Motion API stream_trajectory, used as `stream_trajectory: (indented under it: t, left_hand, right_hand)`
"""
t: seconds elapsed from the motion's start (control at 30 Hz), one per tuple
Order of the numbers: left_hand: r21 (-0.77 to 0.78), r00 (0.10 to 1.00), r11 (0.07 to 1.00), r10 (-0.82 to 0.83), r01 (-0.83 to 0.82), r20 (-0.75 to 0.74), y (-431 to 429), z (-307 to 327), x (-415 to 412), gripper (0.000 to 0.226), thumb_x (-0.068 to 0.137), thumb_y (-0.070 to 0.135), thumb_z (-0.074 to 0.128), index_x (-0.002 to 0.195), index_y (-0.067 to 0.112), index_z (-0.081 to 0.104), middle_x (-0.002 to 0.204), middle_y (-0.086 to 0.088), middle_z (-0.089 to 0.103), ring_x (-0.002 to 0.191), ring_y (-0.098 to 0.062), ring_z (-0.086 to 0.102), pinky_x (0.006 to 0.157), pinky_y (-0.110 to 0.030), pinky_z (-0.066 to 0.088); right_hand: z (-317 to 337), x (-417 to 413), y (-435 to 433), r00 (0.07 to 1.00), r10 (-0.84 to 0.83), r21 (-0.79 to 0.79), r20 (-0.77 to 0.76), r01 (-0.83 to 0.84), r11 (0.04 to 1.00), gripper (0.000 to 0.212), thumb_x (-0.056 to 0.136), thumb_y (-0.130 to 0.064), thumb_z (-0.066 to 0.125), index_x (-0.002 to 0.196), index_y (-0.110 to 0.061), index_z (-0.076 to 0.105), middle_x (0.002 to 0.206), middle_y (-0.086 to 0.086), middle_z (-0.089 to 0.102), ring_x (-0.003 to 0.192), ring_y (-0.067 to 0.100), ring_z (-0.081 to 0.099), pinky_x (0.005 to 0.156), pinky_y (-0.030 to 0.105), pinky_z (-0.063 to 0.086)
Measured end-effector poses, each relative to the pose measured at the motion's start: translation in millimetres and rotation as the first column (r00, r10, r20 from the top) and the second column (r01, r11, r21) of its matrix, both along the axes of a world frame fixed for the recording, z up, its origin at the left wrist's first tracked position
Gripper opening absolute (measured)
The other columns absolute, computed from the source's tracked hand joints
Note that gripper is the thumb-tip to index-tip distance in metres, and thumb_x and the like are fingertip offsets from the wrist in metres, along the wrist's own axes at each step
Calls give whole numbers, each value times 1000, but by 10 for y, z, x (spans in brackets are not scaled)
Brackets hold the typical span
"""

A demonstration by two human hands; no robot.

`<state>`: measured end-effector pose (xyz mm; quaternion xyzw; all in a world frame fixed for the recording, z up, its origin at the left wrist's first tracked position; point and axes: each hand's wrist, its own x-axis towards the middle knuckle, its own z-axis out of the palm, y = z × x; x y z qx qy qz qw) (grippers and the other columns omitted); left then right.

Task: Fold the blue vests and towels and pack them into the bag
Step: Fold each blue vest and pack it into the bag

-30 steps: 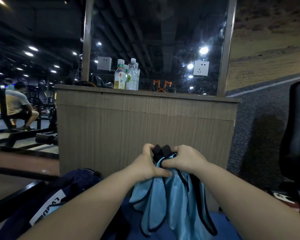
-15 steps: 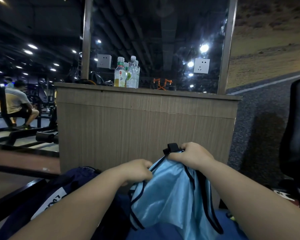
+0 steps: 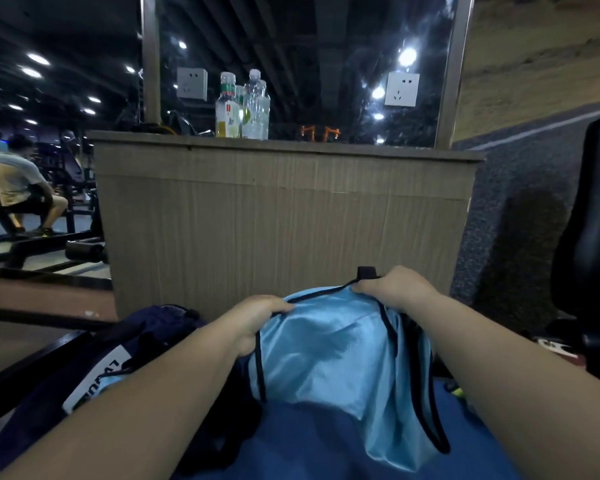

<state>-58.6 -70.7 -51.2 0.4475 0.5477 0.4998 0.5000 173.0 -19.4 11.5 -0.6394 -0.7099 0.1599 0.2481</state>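
Note:
A light blue vest (image 3: pixel 329 351) with black trim hangs spread in front of me, held up by both hands. My left hand (image 3: pixel 257 318) grips its upper left edge. My right hand (image 3: pixel 395 289) grips the upper right corner, where a black strap sticks up past the knuckles. A dark navy bag (image 3: pixel 94 368) with a white label lies low on the left, beside my left forearm. Under the vest lies a darker blue cloth or mat (image 3: pixel 326 441); I cannot tell which.
A wooden counter (image 3: pixel 284 216) stands close ahead, with bottles (image 3: pixel 243 109) on top and a mirror behind. A black padded seat (image 3: pixel 593 237) is at the right edge. Gym benches and a seated person (image 3: pixel 18 181) are at the left.
My hands have moved apart, the left one down and to the left, and the vest has gone from bunched together to spread wide between them.

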Motion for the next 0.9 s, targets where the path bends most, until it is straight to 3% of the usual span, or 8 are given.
stream_trajectory:
  t: [0.17, 0.27, 0.33, 0.47, 0.57, 0.67, 0.77, 0.9]
  left_hand:
    - [92, 998, 994, 64, -63, -4, 94, -139, 48, 18, 97, 15, 57, 81, 9, 63, 74, -10, 68, 66, -23, 64, 70, -33, 51]
    - [188, 984, 977, 124, -99, -126, 133, -177, 93, 33, 93, 39, 57, 91, 7, 62, 86, -11, 64, 77, -22, 59, 77, -38, 49]
    - [193, 965, 976, 147, -105, -218, 170, -197, 71, 54, 84, 56, 53, 97, 4, 62, 93, -15, 66, 84, -28, 62, 88, -46, 51]
    - [178, 913, 980, 153, -91, -378, 222, -222, 39, 52, 98, 55, 42, 95, 8, 66, 96, -11, 71, 92, -28, 67, 91, -40, 51]
    - [169, 848, 982, 163, -88, -504, 321, -299, 6, 44, 102, 46, 39, 84, 9, 54, 77, -3, 53, 69, -17, 49, 68, -30, 40]
    - [156, 787, 979, 201, -135, -583, 420, -338, -99, 39, 104, 39, 38, 80, 10, 51, 74, -3, 49, 67, -16, 46, 64, -30, 37]
    - [81, 493, 989, 134, -128, -860, 566, -407, -283, 32, 104, 28, 37, 98, 5, 58, 99, -13, 60, 90, -24, 58, 79, -30, 41]
    - [10, 135, 994, 25, -112, -991, 647, -742, -503, 33, 103, 10, 30, 131, 5, 48, 132, -16, 52, 116, -26, 54, 97, -35, 41]
  right_hand:
    - [-159, 69, 99, 1000, -21, -35, 16, 21, 999, 54, 77, -62, 69, 79, -10, 56, 79, 1, 59, 70, 16, 58, 55, 28, 42]
    - [-260, 85, 158, 998, -15, -61, 62, 18, 998, 69, 74, -69, 67, 101, -6, 58, 85, 1, 59, 75, 17, 57, 60, 28, 44]
    - [-358, 111, 249, 997, 9, -73, 82, -3, 997, 84, 69, -75, 67, 115, -5, 60, 98, 3, 63, 87, 21, 60, 74, 30, 50]
    - [-558, 168, 337, 991, 96, -100, 96, -86, 991, 93, 68, -77, 66, 135, -12, 55, 127, 5, 61, 113, 25, 59, 85, 28, 44]
    - [-680, 201, 370, 988, 120, -84, 97, -112, 990, 81, 75, -70, 65, 131, -11, 57, 128, 6, 60, 118, 25, 56, 86, 28, 42]
    - [-773, 263, 451, 987, 153, -60, 55, -150, 987, 51, 76, -64, 69, 97, -18, 66, 98, 3, 66, 91, 18, 61, 75, 30, 44]
    - [-886, 376, 543, 989, 134, -19, -61, -135, 991, 45, 77, -59, 72, 75, -16, 59, 69, 0, 58, 66, 15, 55, 61, 30, 40]
    - [-1178, 682, 679, 995, -83, 93, -49, 87, 992, 45, 82, -61, 63, 82, -16, 59, 75, 1, 62, 71, 19, 58, 61, 34, 44]
